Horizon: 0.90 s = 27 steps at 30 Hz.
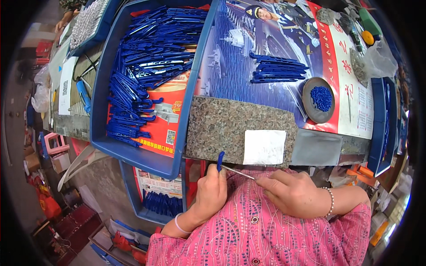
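My left hand is closed round a slim blue plastic piece, whose hooked end sticks up above the fingers. In my right hand is a thin metal tool; its kind is unclear. The tool's tip points left and meets the blue piece, or comes very close to it. Both hands are in front of my body, just off the near edge of a speckled stone slab. A stack of similar long blue pieces lies on the poster-covered table, beside a round dish of small blue bits.
Left of the slab, a large blue tray holds many blue pieces; a lower tray holds more. White paper lies on the slab, a grey pad to its right. Clear plastic bags and another blue tray are at right.
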Each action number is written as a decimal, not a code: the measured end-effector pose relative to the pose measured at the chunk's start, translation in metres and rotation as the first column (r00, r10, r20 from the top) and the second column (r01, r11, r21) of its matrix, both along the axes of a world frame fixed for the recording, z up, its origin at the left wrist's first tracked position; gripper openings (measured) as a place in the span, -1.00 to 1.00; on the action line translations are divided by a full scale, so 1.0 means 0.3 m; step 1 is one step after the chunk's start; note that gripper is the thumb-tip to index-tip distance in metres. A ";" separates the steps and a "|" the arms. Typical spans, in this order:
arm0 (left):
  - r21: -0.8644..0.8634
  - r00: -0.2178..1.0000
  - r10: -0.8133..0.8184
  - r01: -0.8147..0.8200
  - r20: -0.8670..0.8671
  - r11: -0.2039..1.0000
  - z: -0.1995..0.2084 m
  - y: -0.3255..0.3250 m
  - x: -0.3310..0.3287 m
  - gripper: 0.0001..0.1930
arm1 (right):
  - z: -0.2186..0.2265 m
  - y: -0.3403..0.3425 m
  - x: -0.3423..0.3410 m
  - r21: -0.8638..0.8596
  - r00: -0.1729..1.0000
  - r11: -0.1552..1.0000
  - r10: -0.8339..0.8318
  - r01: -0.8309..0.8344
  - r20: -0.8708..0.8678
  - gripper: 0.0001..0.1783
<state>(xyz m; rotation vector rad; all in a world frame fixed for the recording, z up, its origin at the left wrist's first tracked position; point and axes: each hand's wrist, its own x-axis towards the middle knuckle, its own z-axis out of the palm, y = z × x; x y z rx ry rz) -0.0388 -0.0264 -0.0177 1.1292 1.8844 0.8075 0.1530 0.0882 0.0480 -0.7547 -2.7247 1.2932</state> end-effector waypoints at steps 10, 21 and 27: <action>0.009 0.997 -0.073 0.073 0.010 0.997 -0.001 -0.002 0.013 -0.88 | 0.041 0.034 0.036 -0.075 0.988 0.997 0.007 0.005 0.155 -0.58; -0.244 0.573 0.157 0.077 0.804 0.967 0.132 0.060 -0.003 -0.76 | -0.014 0.032 0.103 -0.468 0.908 0.781 -0.386 0.414 0.160 -0.74; -0.292 0.488 0.156 0.217 0.859 0.931 0.164 0.090 0.015 -0.76 | -0.070 0.059 -0.016 -0.866 0.836 0.383 -0.544 0.320 0.069 -0.72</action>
